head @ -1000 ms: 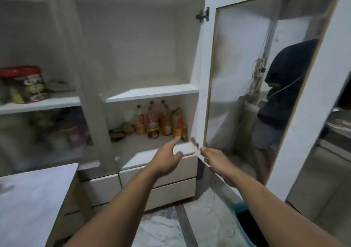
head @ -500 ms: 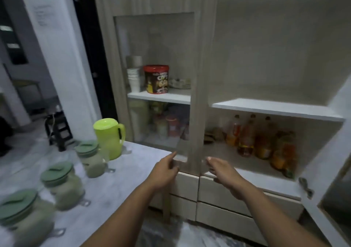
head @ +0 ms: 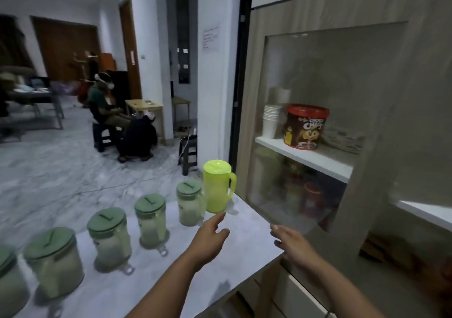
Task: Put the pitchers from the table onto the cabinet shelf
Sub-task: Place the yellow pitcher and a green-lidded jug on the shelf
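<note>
A lime-yellow pitcher (head: pixel 217 186) with a lid stands at the far end of the marble table (head: pixel 247 222), next to the cabinet. A row of several clear pitchers with green lids runs leftward from it, among them one (head: pixel 190 203), a second (head: pixel 150 220) and a third (head: pixel 109 238). My left hand (head: pixel 210 235) hovers over the table just in front of the yellow pitcher, fingers relaxed, holding nothing. My right hand (head: pixel 292 242) hangs open near the table's right edge. The open cabinet shelf (head: pixel 423 212) shows at the far right.
Behind the cabinet's glass door (head: pixel 318 112) stand a red-lidded cereal tub (head: pixel 305 127), stacked paper cups (head: pixel 271 121) and plates. A seated person (head: pixel 105 107) and stools are across the room on the marble floor. Drawers sit below the table edge.
The view has swung left from the open cabinet to the table. Both hands left the cabinet front and now hover over the table near the yellow pitcher.
</note>
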